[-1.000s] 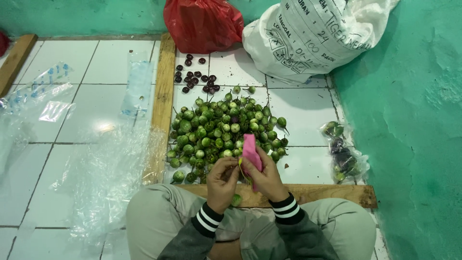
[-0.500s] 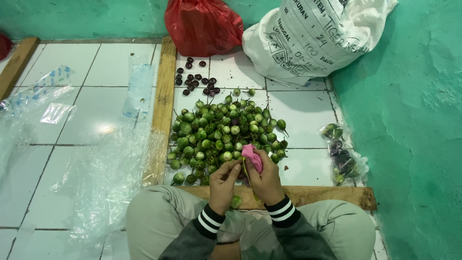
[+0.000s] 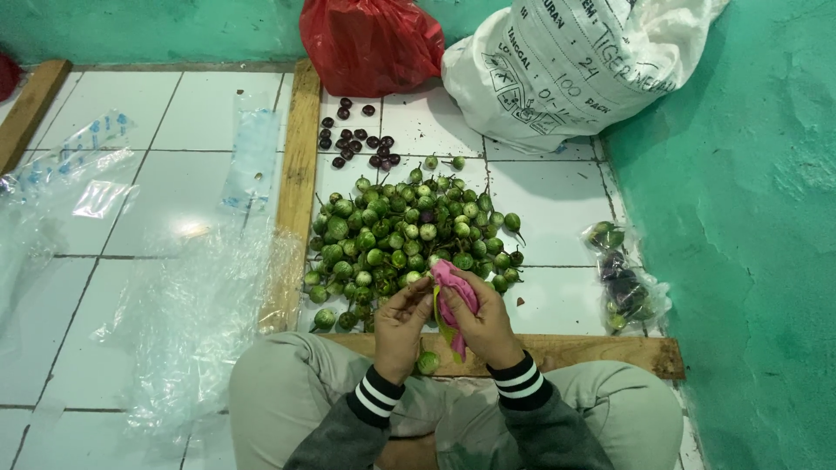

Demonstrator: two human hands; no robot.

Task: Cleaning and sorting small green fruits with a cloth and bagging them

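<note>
Legs crossed at bottom edge, khaki trousers (image 3: 287, 392), cut off by frame; striped cuffs on dark sleeves. Left hand (image 3: 402, 326) and right hand (image 3: 484, 326) raised together over lap, both curled round a pink cloth (image 3: 455, 296), fingers closed on it; something yellow-green shows under the cloth, too hidden to identify. One small green eggplant (image 3: 428, 362) lies just below hands on a wooden batten (image 3: 601, 352) running across in front of knees. Beyond it, pile of small round green eggplants (image 3: 409, 239) on white tiled floor (image 3: 549, 209), touching fingertips at near edge. Second wooden batten (image 3: 296, 183) runs away along pile's left side. Left of that, clear plastic sheeting and bags (image 3: 192, 296), crumpled, contents hard to make out. Right, near wall, small clear bag (image 3: 623, 283) with green and dark pieces, blurry. Farther back, scatter of dark purple round fruits (image 3: 357, 139). At far end, red plastic bag (image 3: 370, 43) and big white sack (image 3: 575, 70), both cut off by top edge. Green painted wall (image 3: 749, 218) at right and along back. Third batten (image 3: 30, 109) at far left, partly out of frame.
</note>
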